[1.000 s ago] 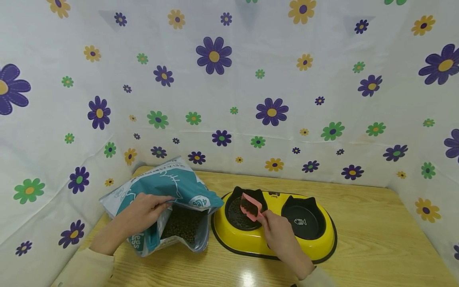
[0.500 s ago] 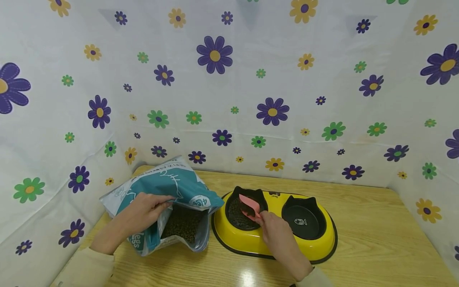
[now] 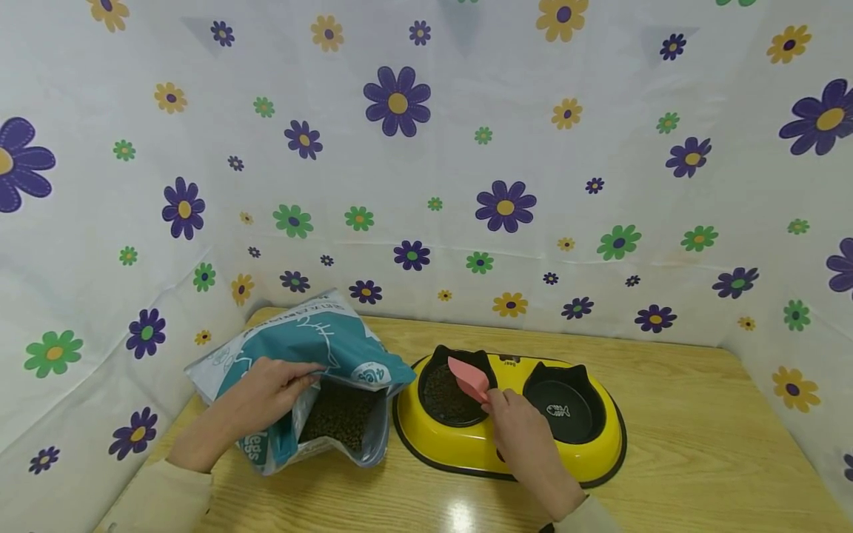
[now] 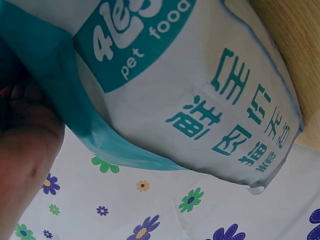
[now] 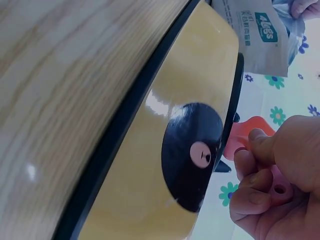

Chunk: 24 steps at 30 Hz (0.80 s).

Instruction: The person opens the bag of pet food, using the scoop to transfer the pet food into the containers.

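Observation:
My left hand pinches the top edge of a teal and white pet food bag, which leans with its mouth open. Brown kibble shows inside it. With curled fingers my right hand grips the handle of a pink scoop. The scoop is tipped over the left black bowl of a yellow double pet feeder, its pink underside showing upward. Kibble covers the bottom of that bowl. In the right wrist view the scoop's handle sits within the fingers; the bowl's inside is hidden there.
The right black bowl has a white fish-bone print and no kibble in it. A wooden table carries everything. A flowered white cloth hangs behind and along both sides.
The right hand has turned the scoop over above the left bowl: kibble showed in it earlier, now its underside faces up. The left hand and the bag have stayed still.

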Each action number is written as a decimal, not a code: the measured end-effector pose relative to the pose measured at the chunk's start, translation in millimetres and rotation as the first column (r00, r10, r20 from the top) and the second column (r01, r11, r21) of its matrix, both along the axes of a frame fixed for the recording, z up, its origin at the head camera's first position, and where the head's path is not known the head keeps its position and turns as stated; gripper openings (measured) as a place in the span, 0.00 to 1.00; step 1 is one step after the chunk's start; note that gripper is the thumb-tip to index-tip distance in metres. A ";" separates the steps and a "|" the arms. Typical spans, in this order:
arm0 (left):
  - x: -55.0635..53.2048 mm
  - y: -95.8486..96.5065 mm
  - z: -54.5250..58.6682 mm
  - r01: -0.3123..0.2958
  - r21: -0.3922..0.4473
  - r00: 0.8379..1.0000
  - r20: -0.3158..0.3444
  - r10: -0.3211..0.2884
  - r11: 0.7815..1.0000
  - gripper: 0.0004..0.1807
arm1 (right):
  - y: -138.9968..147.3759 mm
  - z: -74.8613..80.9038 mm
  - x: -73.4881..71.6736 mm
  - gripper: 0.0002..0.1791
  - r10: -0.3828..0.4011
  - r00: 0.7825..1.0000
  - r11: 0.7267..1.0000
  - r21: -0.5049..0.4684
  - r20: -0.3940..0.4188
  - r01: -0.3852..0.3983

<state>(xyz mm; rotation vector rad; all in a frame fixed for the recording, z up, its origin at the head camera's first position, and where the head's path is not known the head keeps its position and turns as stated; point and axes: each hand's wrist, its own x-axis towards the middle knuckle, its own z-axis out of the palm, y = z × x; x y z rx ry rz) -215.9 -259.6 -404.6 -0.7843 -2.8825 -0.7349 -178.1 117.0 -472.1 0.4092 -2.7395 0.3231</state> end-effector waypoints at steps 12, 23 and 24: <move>-0.2 0.1 0.7 0.007 0.001 1.000 0.002 -0.007 1.000 0.15 | 8.8 3.5 -0.8 0.08 -0.054 0.996 0.989 -0.130 0.076 0.064; 0.4 0.0 0.8 0.004 0.000 1.000 0.007 -0.004 1.000 0.15 | 7.9 17.9 10.1 0.11 0.174 0.921 0.723 -0.680 0.348 0.120; 0.4 0.2 0.6 0.004 0.001 1.000 0.008 -0.004 1.000 0.15 | 6.5 18.9 11.7 0.12 0.186 0.914 0.714 -0.689 0.361 0.127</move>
